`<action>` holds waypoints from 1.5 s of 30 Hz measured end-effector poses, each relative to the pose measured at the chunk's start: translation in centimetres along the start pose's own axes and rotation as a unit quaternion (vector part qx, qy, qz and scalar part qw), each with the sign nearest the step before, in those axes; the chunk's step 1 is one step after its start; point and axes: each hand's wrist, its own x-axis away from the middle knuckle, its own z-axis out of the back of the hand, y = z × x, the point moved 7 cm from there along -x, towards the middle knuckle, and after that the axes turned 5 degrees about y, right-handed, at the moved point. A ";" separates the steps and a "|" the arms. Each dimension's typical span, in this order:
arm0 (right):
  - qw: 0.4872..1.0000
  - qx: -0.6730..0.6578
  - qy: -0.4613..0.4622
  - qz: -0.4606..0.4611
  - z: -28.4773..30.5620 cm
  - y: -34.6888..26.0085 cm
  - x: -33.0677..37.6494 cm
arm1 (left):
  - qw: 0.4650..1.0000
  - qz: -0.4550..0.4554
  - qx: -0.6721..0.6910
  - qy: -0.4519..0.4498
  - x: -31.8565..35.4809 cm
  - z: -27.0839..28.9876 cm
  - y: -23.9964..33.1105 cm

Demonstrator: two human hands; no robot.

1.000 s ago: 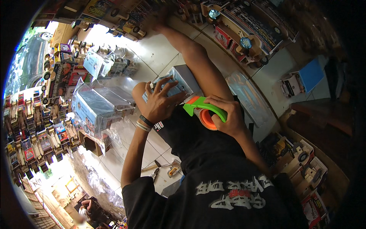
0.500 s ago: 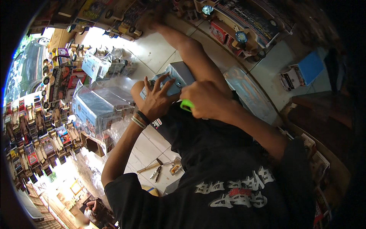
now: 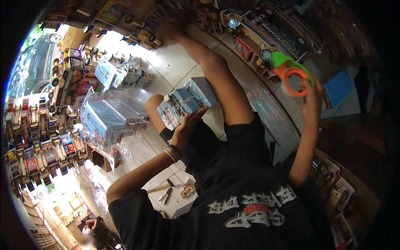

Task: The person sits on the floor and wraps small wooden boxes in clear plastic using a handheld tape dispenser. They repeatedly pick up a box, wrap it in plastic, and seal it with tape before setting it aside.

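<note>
1. Orange and green, the tape dispenser (image 3: 285, 71) is raised well to the right of the left hand; the right hand (image 3: 311, 98) has its fingers curled round it.
2. The left hand (image 3: 188, 125) is flattened, fingers together, against the near side of the wrapped box (image 3: 183, 102), which sits just beyond it, between the legs.
3. With only one hand on it, the box could slide or tip, I judge, if pushed or pulled hard from one end.
4. Loose wrapping might crease, or tape catch askew, if the left hand's pressure slips. Whether a strip trails from the dispenser, I cannot tell.
5. The right leg (image 3: 221, 73) rises between the box and the plastic sheets (image 3: 266, 108), partly blocking the right hand's way to that side.
6. Left of the left hand stands a larger wrapped package (image 3: 114, 112), with wooden toy trucks (image 3: 46, 152) farther out. A blue box (image 3: 339, 88) lies right of the right hand.
7. On the floor (image 3: 157, 168), nearer the body than the left hand, lies a yellow tool (image 3: 187, 191).
</note>
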 end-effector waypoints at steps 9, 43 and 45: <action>0.914 -0.235 0.289 -0.160 10.1 9.7 -1.1 | 0.972 -0.152 0.095 -0.153 0.5 3.0 1.2; 0.958 -0.208 0.192 -0.041 7.4 11.2 -2.6 | 0.874 0.225 0.416 -0.113 -8.5 -4.7 -8.9; 0.961 -0.190 0.193 -0.052 9.0 13.3 -3.3 | 0.861 0.214 0.442 -0.132 -7.7 -4.0 -6.2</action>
